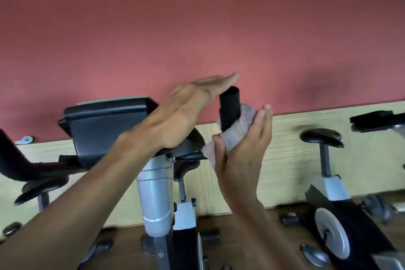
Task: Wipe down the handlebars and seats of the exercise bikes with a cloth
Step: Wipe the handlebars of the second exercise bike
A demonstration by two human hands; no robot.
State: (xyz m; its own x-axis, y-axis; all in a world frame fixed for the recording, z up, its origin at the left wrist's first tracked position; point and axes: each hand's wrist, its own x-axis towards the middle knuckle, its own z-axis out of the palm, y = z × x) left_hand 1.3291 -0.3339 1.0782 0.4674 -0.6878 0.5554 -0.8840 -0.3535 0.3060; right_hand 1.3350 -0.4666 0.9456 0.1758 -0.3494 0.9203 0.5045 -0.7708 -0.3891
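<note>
Red wall (197, 17) fills the upper half of our view, with a pale wood-grain panel (285, 149) running along its foot and a brown floor (252, 237) below. Our right hand (241, 151) holds a pale, bunched cloth (238, 129) wrapped around the upright black handlebar end (230, 105); the thumb presses the cloth from the near side and the fingers curl around the far side, so the cloth sits between palm and bar, with a loose corner hanging just left of the thumb. The bar's open tip rises clear above the cloth. Our left hand (186, 109) is flat, fingers straight and together, holding nothing; its fingertips reach just over the top of the handlebar end, and whether they touch it we cannot tell. Beneath the left wrist sits the bike's dark console (105, 125) on a silver post (155, 193). Another black handlebar (19, 160) curves at the far left. To the right, well apart, stands a second bike with a black seat (321, 137) and a silver flywheel (333, 232).
</note>
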